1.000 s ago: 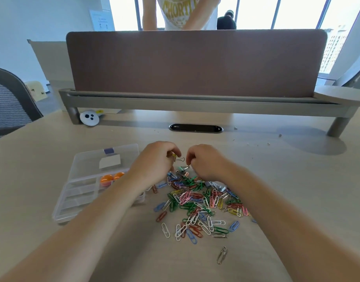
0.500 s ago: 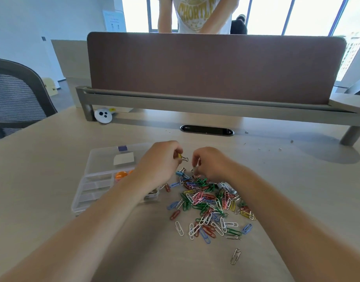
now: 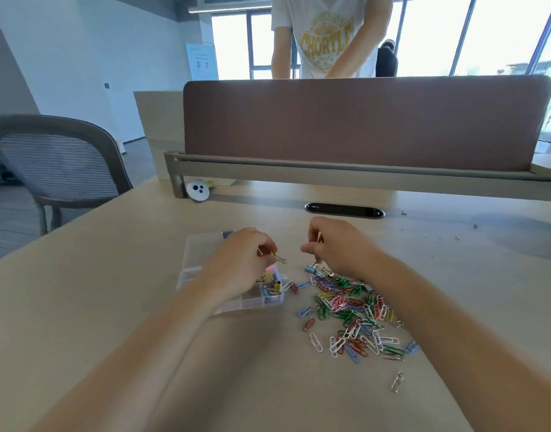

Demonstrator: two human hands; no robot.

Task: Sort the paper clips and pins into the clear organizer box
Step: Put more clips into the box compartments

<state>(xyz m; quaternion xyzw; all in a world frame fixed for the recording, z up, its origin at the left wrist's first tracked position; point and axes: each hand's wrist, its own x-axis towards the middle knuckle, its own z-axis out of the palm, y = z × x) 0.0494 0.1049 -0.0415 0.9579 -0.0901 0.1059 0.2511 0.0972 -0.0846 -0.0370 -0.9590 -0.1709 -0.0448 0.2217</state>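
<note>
Pale wooden desk (image 3: 81, 307) across the whole near scene. At its far edge, a brown divider panel (image 3: 361, 120) on a grey rail. Beyond that, a person in a white T-shirt (image 3: 327, 35) against bright windows. Far left, a grey mesh chair (image 3: 59, 163). In the desk just below the rail, a dark oval cable port (image 3: 344, 211); to its left, a small white round gadget (image 3: 198, 191).

Left of centre, flat on the desk, the clear organizer box (image 3: 199, 254), partly hidden under the left forearm. In its near right compartments, small coloured clips (image 3: 272, 286). Just right of the box, a loose heap of paper clips (image 3: 352, 310) in green, pink, white, blue, red and yellow, spreading near and right. Well apart on the near side, one lone silver clip (image 3: 397, 381).

Left hand (image 3: 239, 260) raised over the box's right side, fingers curled in. Pinched at the fingertips, a yellow binder clip (image 3: 278, 258), its wire handle poking out rightward past them. Right hand (image 3: 336, 244) above the heap's far edge, fingers curled too. Nipped between thumb and forefinger, a small metal piece (image 3: 319, 237), too blurred to name. Hands near each other, not touching.
</note>
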